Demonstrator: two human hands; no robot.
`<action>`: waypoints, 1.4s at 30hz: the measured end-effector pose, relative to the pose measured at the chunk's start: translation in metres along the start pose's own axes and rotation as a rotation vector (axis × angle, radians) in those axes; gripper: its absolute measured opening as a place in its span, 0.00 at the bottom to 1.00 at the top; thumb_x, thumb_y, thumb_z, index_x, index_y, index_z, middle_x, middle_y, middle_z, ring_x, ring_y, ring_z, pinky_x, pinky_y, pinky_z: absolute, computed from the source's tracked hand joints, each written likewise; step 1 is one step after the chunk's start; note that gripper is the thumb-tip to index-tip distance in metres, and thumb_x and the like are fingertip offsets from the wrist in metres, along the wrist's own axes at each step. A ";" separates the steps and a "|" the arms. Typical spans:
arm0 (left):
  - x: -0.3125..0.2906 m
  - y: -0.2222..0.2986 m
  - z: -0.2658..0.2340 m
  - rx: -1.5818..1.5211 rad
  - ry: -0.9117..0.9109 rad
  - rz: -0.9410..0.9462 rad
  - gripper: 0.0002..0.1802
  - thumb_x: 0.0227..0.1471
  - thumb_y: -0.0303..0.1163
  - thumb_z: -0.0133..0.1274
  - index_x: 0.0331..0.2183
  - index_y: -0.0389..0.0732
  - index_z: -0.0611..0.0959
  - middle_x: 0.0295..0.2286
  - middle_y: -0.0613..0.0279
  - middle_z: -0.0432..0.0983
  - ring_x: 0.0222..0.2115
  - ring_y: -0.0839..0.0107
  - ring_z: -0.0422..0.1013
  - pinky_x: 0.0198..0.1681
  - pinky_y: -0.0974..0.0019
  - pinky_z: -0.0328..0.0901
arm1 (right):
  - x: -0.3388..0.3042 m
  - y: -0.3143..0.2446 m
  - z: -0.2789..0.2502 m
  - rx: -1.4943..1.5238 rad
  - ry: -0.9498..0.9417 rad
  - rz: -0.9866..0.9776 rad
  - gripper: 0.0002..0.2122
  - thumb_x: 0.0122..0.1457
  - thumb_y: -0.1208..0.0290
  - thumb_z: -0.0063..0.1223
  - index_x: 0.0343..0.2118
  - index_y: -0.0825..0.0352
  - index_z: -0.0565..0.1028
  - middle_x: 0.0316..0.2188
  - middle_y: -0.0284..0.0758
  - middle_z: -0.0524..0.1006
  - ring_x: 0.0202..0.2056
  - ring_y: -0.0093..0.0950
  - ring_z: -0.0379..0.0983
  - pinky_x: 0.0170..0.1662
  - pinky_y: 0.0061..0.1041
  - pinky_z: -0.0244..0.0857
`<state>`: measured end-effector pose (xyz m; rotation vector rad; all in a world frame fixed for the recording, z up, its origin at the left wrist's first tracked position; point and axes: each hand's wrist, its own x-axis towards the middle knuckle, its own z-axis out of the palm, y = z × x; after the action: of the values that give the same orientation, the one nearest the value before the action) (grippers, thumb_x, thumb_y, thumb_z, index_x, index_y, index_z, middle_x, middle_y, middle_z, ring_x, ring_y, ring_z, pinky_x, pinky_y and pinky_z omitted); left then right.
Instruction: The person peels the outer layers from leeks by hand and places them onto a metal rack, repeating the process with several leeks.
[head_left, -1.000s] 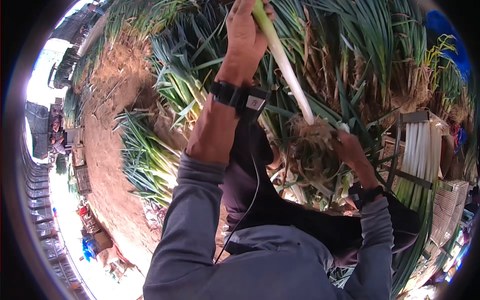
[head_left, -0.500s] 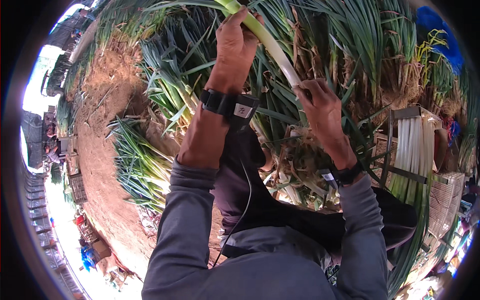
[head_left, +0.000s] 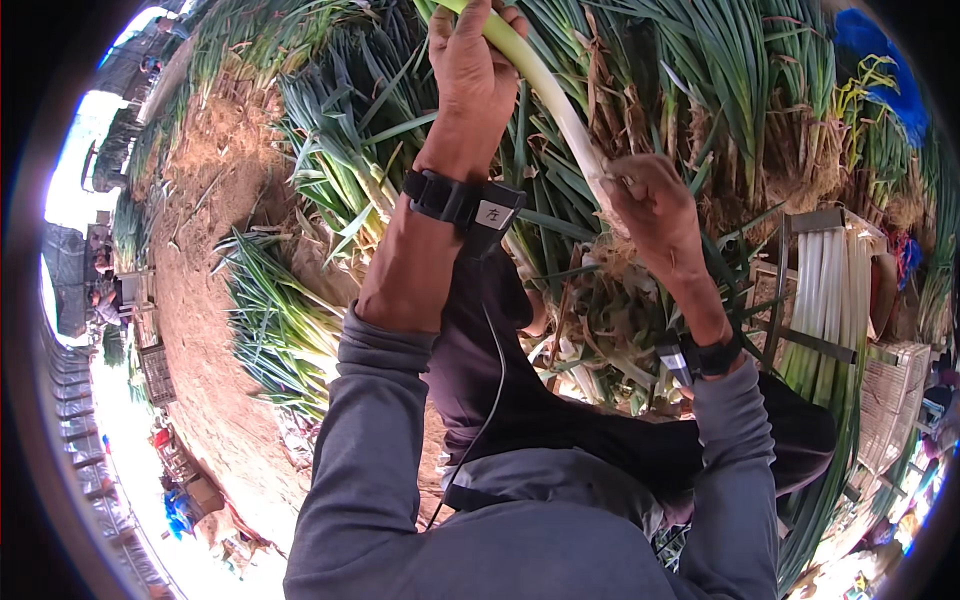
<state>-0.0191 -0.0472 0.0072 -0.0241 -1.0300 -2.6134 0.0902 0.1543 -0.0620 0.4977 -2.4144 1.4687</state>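
Saw a bright blue sheet (head_left: 862, 38) at the frame's upper right, yellow strands (head_left: 882, 82) showing in front; noted a pale latticed crate (head_left: 893, 405) at right, bare brown ground (head_left: 200, 310) down the left, a brown box (head_left: 206, 495) at lower left.

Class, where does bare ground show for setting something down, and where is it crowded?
Bare brown soil shows between the leek bunch on its right and a crate on its left. Crowded: dense leeks around the left hand; tangled trimmings below the right hand.
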 end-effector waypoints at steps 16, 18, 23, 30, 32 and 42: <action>-0.012 -0.018 0.022 0.014 0.046 -0.016 0.10 0.61 0.30 0.52 0.43 0.41 0.72 0.32 0.64 0.66 0.29 0.71 0.66 0.33 0.63 0.66 | 0.010 0.004 0.008 0.080 -0.036 0.145 0.12 0.53 0.66 0.65 0.32 0.69 0.77 0.25 0.35 0.76 0.25 0.25 0.71 0.30 0.25 0.66; -0.008 -0.022 0.019 0.015 0.002 -0.028 0.09 0.61 0.30 0.52 0.42 0.41 0.73 0.30 0.64 0.66 0.28 0.71 0.66 0.32 0.64 0.66 | 0.014 0.016 0.000 0.262 -0.222 0.229 0.13 0.55 0.65 0.64 0.32 0.71 0.76 0.23 0.32 0.75 0.25 0.17 0.66 0.29 0.22 0.64; -0.011 -0.027 0.012 -0.001 0.001 -0.083 0.08 0.60 0.30 0.54 0.41 0.41 0.74 0.28 0.65 0.68 0.26 0.72 0.67 0.30 0.66 0.67 | 0.005 0.004 -0.004 0.228 -0.234 0.271 0.11 0.56 0.68 0.63 0.33 0.71 0.77 0.24 0.30 0.76 0.27 0.15 0.68 0.31 0.20 0.64; -0.014 -0.026 0.017 0.006 0.035 -0.095 0.08 0.61 0.30 0.52 0.41 0.40 0.72 0.29 0.64 0.67 0.27 0.71 0.66 0.31 0.66 0.67 | 0.003 0.009 0.002 0.300 -0.169 0.233 0.10 0.56 0.68 0.62 0.32 0.71 0.77 0.22 0.32 0.74 0.25 0.16 0.67 0.30 0.20 0.64; -0.015 -0.028 0.019 0.019 0.043 -0.101 0.09 0.61 0.30 0.51 0.42 0.40 0.72 0.30 0.64 0.67 0.27 0.71 0.66 0.31 0.66 0.67 | 0.007 0.016 0.001 0.270 -0.202 0.277 0.11 0.56 0.67 0.62 0.32 0.71 0.77 0.21 0.32 0.75 0.25 0.16 0.68 0.30 0.20 0.64; -0.016 -0.032 0.019 0.022 0.032 -0.102 0.12 0.61 0.28 0.51 0.46 0.39 0.72 0.31 0.63 0.67 0.28 0.72 0.65 0.32 0.65 0.66 | -0.005 0.005 0.000 0.069 -0.132 0.066 0.08 0.53 0.72 0.59 0.31 0.70 0.75 0.23 0.32 0.76 0.25 0.26 0.73 0.31 0.27 0.68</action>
<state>-0.0163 -0.0075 -0.0021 0.0776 -1.0758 -2.6839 0.0923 0.1576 -0.0681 0.5515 -2.5104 1.5987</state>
